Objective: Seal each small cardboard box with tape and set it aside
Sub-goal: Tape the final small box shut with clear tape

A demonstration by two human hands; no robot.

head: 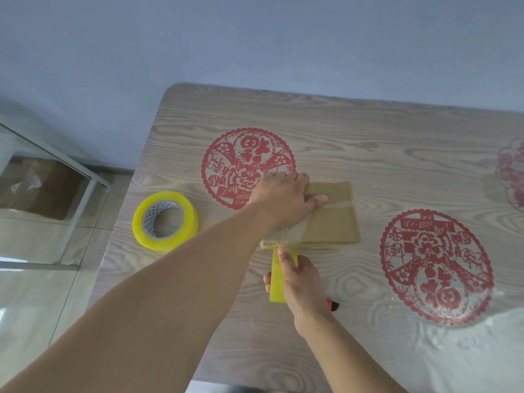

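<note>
Left fingers (317,200) flat atop box (331,222), right hand (297,282) around tape roll (279,276).

A flat brown box (330,219) lay mid-tabletop, clear tape along its seam. A yellow tape roll (165,219) lay flat near the tabletop's left edge.

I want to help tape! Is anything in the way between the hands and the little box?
No, nothing is. The left hand already rests on top of the cardboard box, and the right hand holds the yellow tape strip right at the box's near edge. The tape roll sits off to the left.
</note>
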